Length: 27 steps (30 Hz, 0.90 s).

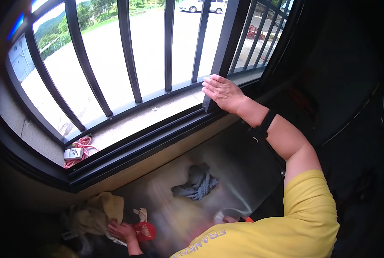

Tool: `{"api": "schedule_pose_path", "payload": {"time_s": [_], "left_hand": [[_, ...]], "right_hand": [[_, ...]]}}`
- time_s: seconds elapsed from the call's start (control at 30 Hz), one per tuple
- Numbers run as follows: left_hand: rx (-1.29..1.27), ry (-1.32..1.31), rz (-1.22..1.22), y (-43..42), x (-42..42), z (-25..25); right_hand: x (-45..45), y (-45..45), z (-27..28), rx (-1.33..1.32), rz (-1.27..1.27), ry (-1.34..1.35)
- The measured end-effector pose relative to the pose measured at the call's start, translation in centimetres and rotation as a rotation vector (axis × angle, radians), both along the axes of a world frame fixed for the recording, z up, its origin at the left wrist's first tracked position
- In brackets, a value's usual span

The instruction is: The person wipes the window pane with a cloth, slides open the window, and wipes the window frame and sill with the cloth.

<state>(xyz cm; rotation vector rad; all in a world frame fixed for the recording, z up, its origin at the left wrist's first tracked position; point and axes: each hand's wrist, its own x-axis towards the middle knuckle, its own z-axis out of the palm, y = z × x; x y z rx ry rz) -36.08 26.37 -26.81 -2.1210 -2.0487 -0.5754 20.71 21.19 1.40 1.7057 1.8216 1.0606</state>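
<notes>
My right hand (222, 91) is at the dark upright edge of the sliding window sash (221, 53), its fingers curled over that edge. A black band (266, 124) circles my right forearm below the yellow sleeve. Low on the left, my left hand (123, 232) lies with its fingers apart against a crumpled beige cloth (111, 205). Beside that hand is a red round item (145, 231) with pale print, its kind unclear. A torn scrap (140, 213) lies just above it. Farther right, a bunched grey-blue rag (197, 184) sits on the shiny metal surface (153, 193).
Dark bars (129, 51) stand outside the window. On the sill's left corner lies a white power strip (73, 153) with a coiled pink cord (86, 144). A white round item (219, 217) is partly hidden by my yellow shirt (260, 236). A white van (202, 5) is parked outside.
</notes>
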Motion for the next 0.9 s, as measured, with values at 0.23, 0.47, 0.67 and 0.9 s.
{"api": "schedule_pose_path", "payload": {"time_s": [0.23,0.47,0.67,0.9], "left_hand": [[-0.037,-0.006,0.014,0.0,0.3,0.5],[0.031,0.048,0.026,0.2,0.2,0.2],[0.037,0.081,0.048,0.3,0.1,-0.3],[0.087,0.115,0.048,0.6,-0.5,-1.4]], "right_hand": [[6.0,-3.1,1.5,0.052,-0.187,-0.103],[10.9,-5.3,2.8,-0.026,-0.373,-0.110],[13.6,-7.0,3.1,-0.130,-0.556,-0.082],[18.3,-7.4,3.6,-0.125,-0.565,-0.020]]}}
